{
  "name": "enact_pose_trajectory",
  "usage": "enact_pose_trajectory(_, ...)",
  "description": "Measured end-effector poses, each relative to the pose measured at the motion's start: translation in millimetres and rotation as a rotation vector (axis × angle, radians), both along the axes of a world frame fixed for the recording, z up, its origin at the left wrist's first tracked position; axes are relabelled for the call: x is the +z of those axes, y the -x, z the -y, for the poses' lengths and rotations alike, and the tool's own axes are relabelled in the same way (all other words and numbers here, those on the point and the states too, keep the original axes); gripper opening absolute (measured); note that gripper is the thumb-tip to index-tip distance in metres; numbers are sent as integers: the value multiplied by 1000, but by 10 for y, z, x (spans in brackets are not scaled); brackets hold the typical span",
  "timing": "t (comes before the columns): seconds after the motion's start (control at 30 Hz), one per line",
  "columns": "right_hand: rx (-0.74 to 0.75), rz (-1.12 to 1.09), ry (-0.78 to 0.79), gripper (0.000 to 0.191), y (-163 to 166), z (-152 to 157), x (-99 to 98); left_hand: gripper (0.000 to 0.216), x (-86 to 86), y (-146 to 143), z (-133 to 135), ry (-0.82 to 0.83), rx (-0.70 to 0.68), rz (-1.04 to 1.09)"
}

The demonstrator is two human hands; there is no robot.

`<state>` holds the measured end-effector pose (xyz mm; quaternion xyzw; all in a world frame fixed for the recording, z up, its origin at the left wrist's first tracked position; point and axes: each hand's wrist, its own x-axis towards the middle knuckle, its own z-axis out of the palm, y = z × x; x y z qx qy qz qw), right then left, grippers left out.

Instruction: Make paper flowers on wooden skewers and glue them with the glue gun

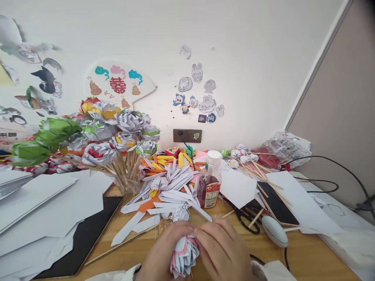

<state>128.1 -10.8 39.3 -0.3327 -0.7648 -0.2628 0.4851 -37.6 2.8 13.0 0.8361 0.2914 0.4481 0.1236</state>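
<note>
Both my hands meet low in the middle of the view around a folded paper flower (184, 257) of white and pink petals. My left hand (162, 249) curls round its left side with fingers closed on it. My right hand (222, 248) covers its right side, fingers bent over the top. The flower's lower petals hang below my hands. A thin wooden stick (123, 244) lies on the wooden table (304, 257) just left of my left hand.
A jar of paper flowers on sticks (117, 144) stands at the left. Folded paper strips (170, 187), a glue bottle (209, 183), scissors (244, 218), a white mouse (274, 231), a phone (277, 205), a tablet (84, 238) and white sheets (43, 207) crowd the table.
</note>
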Motion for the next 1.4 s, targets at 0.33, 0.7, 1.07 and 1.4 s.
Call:
enact_pose_trajectory(0.33, 28, -70, 43, 17, 24, 6, -44, 56, 4, 2, 23, 27, 32, -8)
enact_pose_trajectory(0.7, 373, -391, 507, 23, 8, -66, -33, 51, 58, -1, 40, 147, 18, 51)
enact_pose_trajectory(1.07, 212, -230, 339, 14, -13, -47, 19, 54, 114, -22, 34, 153, 24, 59)
enact_pose_trajectory(1.4, -56, 35, -13, 23, 2, 15, 8, 58, 105, -10, 39, 131, 39, 54)
